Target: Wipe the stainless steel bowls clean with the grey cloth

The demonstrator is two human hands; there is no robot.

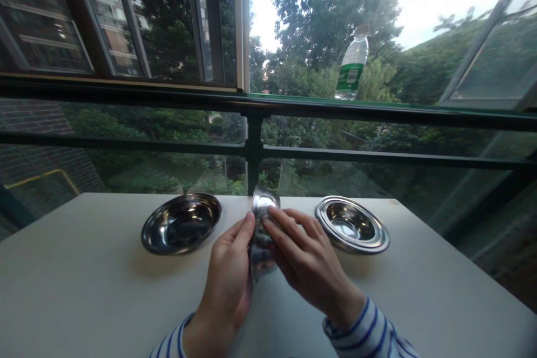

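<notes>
A shiny metal bowl [265,198] is tipped up on its side above the table, its hollow facing right. Around its left edge my left hand [230,268] is closed, thumb near the top. The fingers of my right hand [308,257] stretch out against the bowl's inner face; its thumb is hidden. Part of the bowl is blurred and covered by these fingers. On the left of the table lies a wide, dark-looking metal dish [184,243]. To the right sit shallow metal bowls [380,235] with wide rims, seemingly stacked.
The white table [109,302] reaches up to a glass panel with a dark green railing [293,105]. A plastic bottle with a green label [351,75] stands on the ledge behind the rail. Windows and trees are beyond.
</notes>
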